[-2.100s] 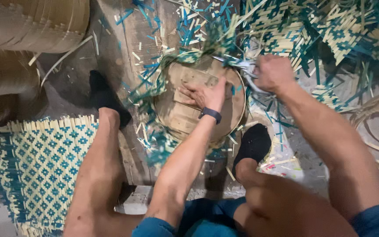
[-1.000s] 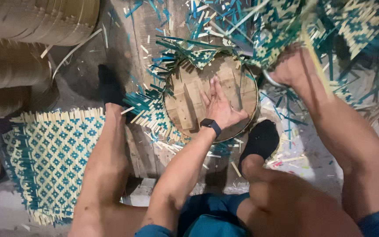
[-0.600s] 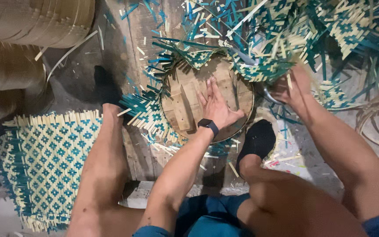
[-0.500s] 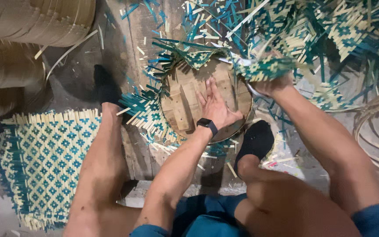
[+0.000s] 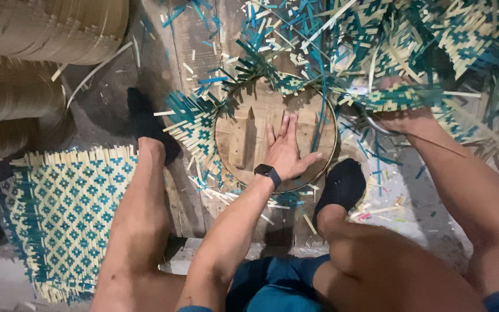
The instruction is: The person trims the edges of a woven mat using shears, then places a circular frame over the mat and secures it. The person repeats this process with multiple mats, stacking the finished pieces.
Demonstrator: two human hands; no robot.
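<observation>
Round wooden mould (image 5: 244, 124) under flat left hand (image 5: 286, 151)

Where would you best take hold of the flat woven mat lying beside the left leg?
Probably at the woven mat's right edge, pinched from the side nearest the left leg. It lies flat on the floor, so only the fringed borders offer something to pinch, and that edge is closest to the left hand, which is pressing on the round form.

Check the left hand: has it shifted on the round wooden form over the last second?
No. The left hand stays flat on the round wooden form, fingers spread, wrist at the form's near rim as before.
</observation>
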